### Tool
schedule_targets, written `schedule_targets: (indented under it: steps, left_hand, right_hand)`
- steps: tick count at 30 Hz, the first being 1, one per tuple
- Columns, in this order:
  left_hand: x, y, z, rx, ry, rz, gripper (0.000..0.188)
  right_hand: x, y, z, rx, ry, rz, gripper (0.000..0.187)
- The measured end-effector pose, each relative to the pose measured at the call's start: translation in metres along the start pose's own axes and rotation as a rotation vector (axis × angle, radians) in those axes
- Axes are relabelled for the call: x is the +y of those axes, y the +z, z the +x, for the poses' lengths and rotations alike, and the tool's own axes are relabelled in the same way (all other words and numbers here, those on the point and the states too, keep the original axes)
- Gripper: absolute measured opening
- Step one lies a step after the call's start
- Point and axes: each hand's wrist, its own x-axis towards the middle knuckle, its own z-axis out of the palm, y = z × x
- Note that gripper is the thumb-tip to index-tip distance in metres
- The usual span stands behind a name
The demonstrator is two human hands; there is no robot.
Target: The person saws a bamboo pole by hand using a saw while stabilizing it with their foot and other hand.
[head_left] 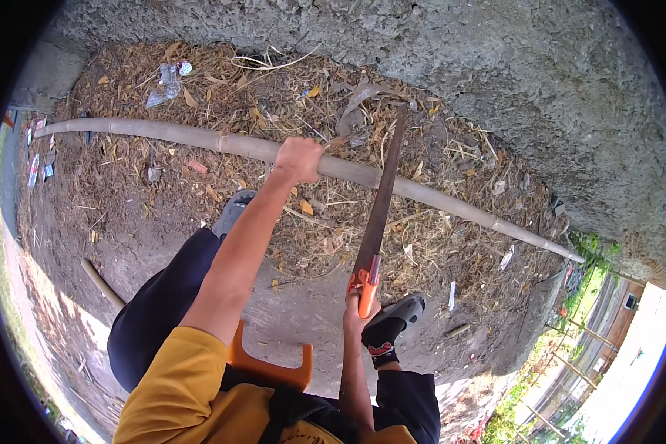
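Observation:
A long bamboo pole (170, 132) runs across in front of me, from the far left to the right, over the littered ground. My left hand (300, 158) is closed around it near its middle. In my right hand (360, 314) is the orange handle of a handsaw (379, 211), held low near my right foot. Its long dark blade points away from me and crosses over the pole a little to the right of my left hand. Whether the teeth touch the bamboo I cannot tell.
A rough concrete wall (496, 74) rises along the far side. Dry leaves and plastic scraps (164, 87) cover the ground beneath the pole. An orange plastic stool (303, 374) is under me, between my legs. A short stick (102, 283) lies at left. Green plants (596, 255) grow at right.

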Motion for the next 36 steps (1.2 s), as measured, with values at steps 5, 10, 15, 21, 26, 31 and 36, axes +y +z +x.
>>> schedule_targets:
  steps: [5,10,15,21,26,31,36]
  left_hand:
    - [-0.002,-0.014,0.005,0.022,0.036,0.004,0.037]
    - [-0.001,-0.013,0.000,-0.021,0.027,-0.017,0.038]
    - [-0.004,-0.010,0.007,0.006,0.030,-0.006,0.036]
    - [-0.004,-0.012,0.007,-0.021,0.034,-0.003,0.038]
    - [-0.004,-0.011,0.006,-0.018,0.026,0.019,0.037]
    - [0.000,-0.013,0.007,-0.021,0.018,0.015,0.040]
    - [-0.006,-0.015,0.004,-0.048,0.020,-0.001,0.040]
  right_hand:
    - [0.012,0.003,0.001,-0.054,-0.070,-0.195,0.005]
    - [0.007,-0.005,-0.081,0.059,-0.013,-0.027,0.024]
    - [0.013,0.010,-0.020,0.019,-0.074,-0.216,0.018]
    - [0.008,0.005,-0.007,-0.043,-0.023,-0.113,0.016]
    - [0.024,-0.008,-0.084,0.226,0.064,0.220,0.028]
    - [0.012,0.007,0.028,-0.030,0.008,-0.007,0.012]
    - [0.016,0.006,-0.010,-0.099,0.023,-0.095,0.011]
